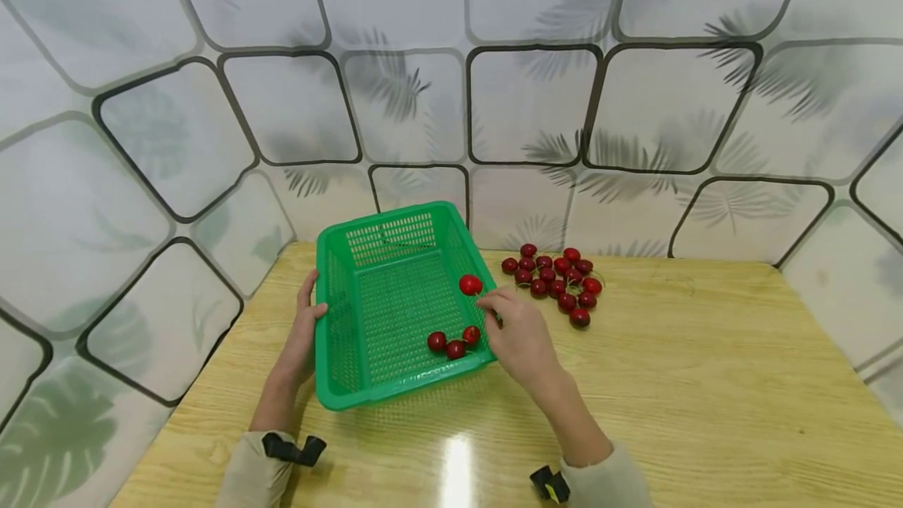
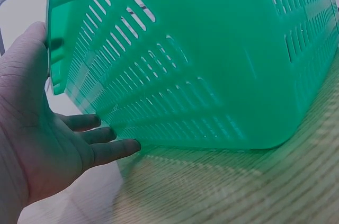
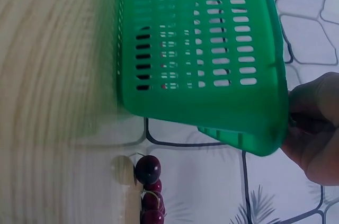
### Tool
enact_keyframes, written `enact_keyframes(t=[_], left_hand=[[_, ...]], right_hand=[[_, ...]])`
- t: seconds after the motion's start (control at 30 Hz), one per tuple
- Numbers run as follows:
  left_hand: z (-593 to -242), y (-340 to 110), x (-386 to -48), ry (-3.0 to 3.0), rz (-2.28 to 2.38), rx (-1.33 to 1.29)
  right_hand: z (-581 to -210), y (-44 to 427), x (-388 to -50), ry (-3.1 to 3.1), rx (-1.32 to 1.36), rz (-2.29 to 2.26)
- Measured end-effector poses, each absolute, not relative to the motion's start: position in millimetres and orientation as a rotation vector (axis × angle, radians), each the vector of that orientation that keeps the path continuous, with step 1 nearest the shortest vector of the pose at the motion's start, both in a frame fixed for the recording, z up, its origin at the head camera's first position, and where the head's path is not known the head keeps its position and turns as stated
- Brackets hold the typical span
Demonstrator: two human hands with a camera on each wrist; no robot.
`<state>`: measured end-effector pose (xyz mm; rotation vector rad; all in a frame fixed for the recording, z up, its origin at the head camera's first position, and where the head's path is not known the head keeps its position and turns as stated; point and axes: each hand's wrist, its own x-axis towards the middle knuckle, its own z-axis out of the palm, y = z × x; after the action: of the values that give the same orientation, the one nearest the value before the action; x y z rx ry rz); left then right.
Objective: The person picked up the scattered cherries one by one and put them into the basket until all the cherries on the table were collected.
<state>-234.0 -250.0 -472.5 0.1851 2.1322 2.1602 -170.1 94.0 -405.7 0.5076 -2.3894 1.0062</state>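
Observation:
A green basket [image 1: 402,312] stands tilted a little on the wooden table. On its left side the left hand [image 1: 302,339] has its thumb at the rim; in the left wrist view that hand [image 2: 58,134] shows several fingers spread along the slotted wall. Over the basket's right rim, the right hand [image 1: 522,335] pinches a stem, with a bright red cherry [image 1: 470,284] hanging above the inside. Three cherries [image 1: 455,349] lie in the basket's near right corner. In the right wrist view the right hand [image 3: 318,128] is beside the rim, its cherry hidden.
Several loose cherries [image 1: 546,274] lie in a group on the table [image 1: 677,367] to the right of the basket, close to the patterned wall [image 1: 529,108]. A few of them [image 3: 148,170] show below the basket in the right wrist view.

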Motion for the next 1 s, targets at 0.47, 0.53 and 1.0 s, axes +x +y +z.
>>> enact_keyframes(t=[0.47, 0.53, 1.0], left_hand=[[-474, -250, -231, 2.125, 2.165, 0.189], [-475, -250, -231, 2.129, 2.162, 0.197], [-472, -248, -235, 2.147, 2.154, 0.164]], right_hand=[[-418, 70, -162, -2.589, 0.612, 0.898], [-420, 69, -162, -2.602, 0.613, 0.9], [-411, 72, -173, -2.762, 0.616, 1.072]])
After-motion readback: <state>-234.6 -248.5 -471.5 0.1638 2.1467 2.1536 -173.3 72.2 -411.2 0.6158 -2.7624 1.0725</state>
